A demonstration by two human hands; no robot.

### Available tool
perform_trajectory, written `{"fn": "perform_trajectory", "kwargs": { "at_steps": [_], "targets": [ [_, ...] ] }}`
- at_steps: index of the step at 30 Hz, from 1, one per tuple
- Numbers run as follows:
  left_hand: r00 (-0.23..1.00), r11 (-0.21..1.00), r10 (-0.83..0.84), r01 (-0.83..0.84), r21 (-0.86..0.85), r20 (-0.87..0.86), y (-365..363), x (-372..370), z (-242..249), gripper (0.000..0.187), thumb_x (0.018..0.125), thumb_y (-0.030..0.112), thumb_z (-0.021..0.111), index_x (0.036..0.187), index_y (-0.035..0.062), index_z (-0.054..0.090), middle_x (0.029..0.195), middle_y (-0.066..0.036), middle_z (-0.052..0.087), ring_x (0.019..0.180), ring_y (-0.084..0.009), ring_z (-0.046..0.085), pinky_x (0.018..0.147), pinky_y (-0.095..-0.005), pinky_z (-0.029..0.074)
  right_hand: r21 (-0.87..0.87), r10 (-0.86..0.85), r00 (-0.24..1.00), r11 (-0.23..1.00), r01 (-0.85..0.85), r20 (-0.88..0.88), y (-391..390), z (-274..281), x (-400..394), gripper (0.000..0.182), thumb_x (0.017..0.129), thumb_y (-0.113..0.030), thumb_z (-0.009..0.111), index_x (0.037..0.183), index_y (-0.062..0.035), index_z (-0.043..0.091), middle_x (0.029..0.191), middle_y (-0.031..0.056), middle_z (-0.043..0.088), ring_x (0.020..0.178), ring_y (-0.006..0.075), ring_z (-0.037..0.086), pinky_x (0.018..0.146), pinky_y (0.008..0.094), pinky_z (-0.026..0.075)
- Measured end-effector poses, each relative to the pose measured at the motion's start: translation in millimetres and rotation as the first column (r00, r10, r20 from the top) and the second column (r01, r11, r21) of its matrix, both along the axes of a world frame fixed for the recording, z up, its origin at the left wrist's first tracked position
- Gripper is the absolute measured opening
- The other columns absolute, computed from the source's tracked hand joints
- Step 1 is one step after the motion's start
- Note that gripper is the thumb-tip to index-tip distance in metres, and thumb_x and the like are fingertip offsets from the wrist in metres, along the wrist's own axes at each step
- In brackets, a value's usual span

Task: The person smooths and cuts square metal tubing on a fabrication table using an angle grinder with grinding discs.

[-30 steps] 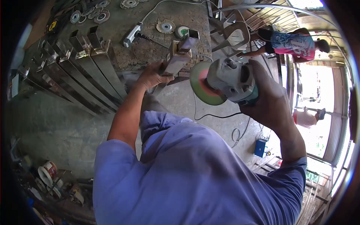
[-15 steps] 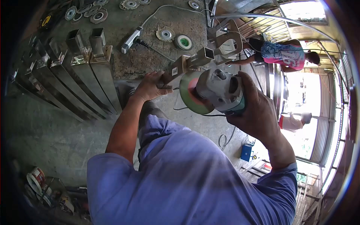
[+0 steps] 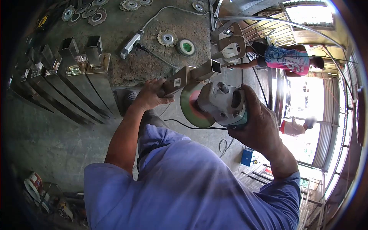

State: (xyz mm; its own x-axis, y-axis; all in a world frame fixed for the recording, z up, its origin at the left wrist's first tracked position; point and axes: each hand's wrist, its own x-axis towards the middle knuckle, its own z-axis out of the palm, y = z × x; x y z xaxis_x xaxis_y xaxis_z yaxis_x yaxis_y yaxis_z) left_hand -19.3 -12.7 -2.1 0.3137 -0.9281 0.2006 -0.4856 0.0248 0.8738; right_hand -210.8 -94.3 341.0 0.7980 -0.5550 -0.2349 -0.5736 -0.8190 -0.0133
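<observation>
My left hand (image 3: 152, 96) is closed round the near end of a metal tube piece (image 3: 179, 80) that bears a small white label. A shorter square tube (image 3: 207, 71) with an open end joins it on the right. My right hand (image 3: 260, 120) grips the body of an angle grinder (image 3: 223, 102). The grinder's green and red disc (image 3: 193, 107) is just below the labelled piece; whether they touch is unclear.
Several upright metal tubes (image 3: 96, 76) stand at the left. The worktable (image 3: 142, 71) holds flap discs (image 3: 167, 38), a green-centred disc (image 3: 186, 47) and a power strip (image 3: 131, 45). A person (image 3: 287, 60) is at the right. A blue box (image 3: 247, 156) sits on the floor.
The view has shifted slightly. The labelled piece, the grinder and both hands sit a little further left and lower in view. Both hands keep their holds.
</observation>
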Motion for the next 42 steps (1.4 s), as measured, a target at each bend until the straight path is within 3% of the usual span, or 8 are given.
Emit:
{"fn": "perform_trajectory", "kwargs": {
  "at_steps": [23,26,32,37,39,41,42],
  "targets": [
    [0.999,0.997,-0.048,0.048,0.054,-0.009,-2,2,-6,0.074,0.067,0.057,0.083,0.118,0.0100,0.057,0.113,-0.015,0.065,0.116,-0.0355,0.056,0.105,-0.0466,0.037,0.005,0.039,0.999,0.999,-0.039,0.019,-3,-3,0,0.099,0.061,-0.015,0.084,0.144,-0.0018,0.032,0.119,0.0228,0.064,0.105,0.0408,0.066,0.089,0.0459,0.055],
    [1.000,1.000,-0.008,0.008,0.019,0.018,-2,-1,-10,0.075,0.066,0.057,0.083,0.119,0.0097,0.056,0.114,-0.015,0.064,0.116,-0.0356,0.056,0.104,-0.0469,0.038,0.025,0.075,0.997,0.997,-0.075,0.004,-6,-2,-1,0.108,0.061,-0.021,0.088,0.148,-0.0002,0.028,0.115,0.0226,0.063,0.100,0.0393,0.066,0.084,0.0451,0.055],
    [1.000,1.000,-0.002,0.002,0.016,0.010,0,-1,-6,0.080,0.065,0.053,0.086,0.124,0.0101,0.054,0.117,-0.016,0.063,0.117,-0.0369,0.055,0.105,-0.0468,0.037,0.014,0.012,1.000,1.000,-0.012,0.011,-4,-2,-4,0.097,0.061,-0.015,0.084,0.143,-0.0009,0.034,0.120,0.0223,0.064,0.104,0.0407,0.067,0.087,0.0447,0.056],
    [0.994,1.000,-0.029,0.028,-0.008,-0.102,-3,-3,-7,0.077,0.068,0.046,0.085,0.125,0.0053,0.054,0.117,-0.017,0.062,0.115,-0.0379,0.056,0.101,-0.0474,0.041,0.074,-0.008,0.997,0.997,0.002,0.076,-4,-2,-14,0.097,0.060,-0.015,0.084,0.143,-0.0019,0.035,0.118,0.0224,0.064,0.104,0.0408,0.066,0.087,0.0448,0.056],
    [0.994,0.994,0.103,-0.104,-0.014,-0.029,3,-13,-1,0.072,0.070,0.042,0.084,0.123,0.0034,0.055,0.114,-0.017,0.063,0.111,-0.0378,0.058,0.099,-0.0476,0.043,0.144,-0.074,0.988,0.988,0.054,0.139,-2,2,-25,0.097,0.060,-0.015,0.085,0.143,-0.0026,0.035,0.117,0.0223,0.065,0.105,0.0397,0.067,0.086,0.0439,0.056],
    [0.913,0.937,0.346,-0.346,-0.039,0.217,25,-32,41,0.065,0.073,0.038,0.082,0.120,0.0018,0.056,0.110,-0.018,0.064,0.106,-0.0380,0.059,0.096,-0.0476,0.045,0.237,-0.190,0.961,0.961,0.140,0.203,2,7,-40,0.096,0.061,-0.014,0.085,0.143,-0.0032,0.036,0.116,0.0217,0.065,0.104,0.0376,0.068,0.086,0.0422,0.057],
    [0.902,0.931,0.335,-0.361,0.049,0.271,39,-42,53,0.061,0.075,0.037,0.080,0.119,0.0021,0.057,0.106,-0.018,0.064,0.101,-0.0387,0.061,0.095,-0.0465,0.045,0.241,-0.254,0.934,0.951,0.194,0.251,3,8,-47,0.095,0.061,-0.016,0.085,0.142,-0.0037,0.036,0.114,0.0218,0.066,0.105,0.0371,0.068,0.085,0.0429,0.057]
  ]
}}
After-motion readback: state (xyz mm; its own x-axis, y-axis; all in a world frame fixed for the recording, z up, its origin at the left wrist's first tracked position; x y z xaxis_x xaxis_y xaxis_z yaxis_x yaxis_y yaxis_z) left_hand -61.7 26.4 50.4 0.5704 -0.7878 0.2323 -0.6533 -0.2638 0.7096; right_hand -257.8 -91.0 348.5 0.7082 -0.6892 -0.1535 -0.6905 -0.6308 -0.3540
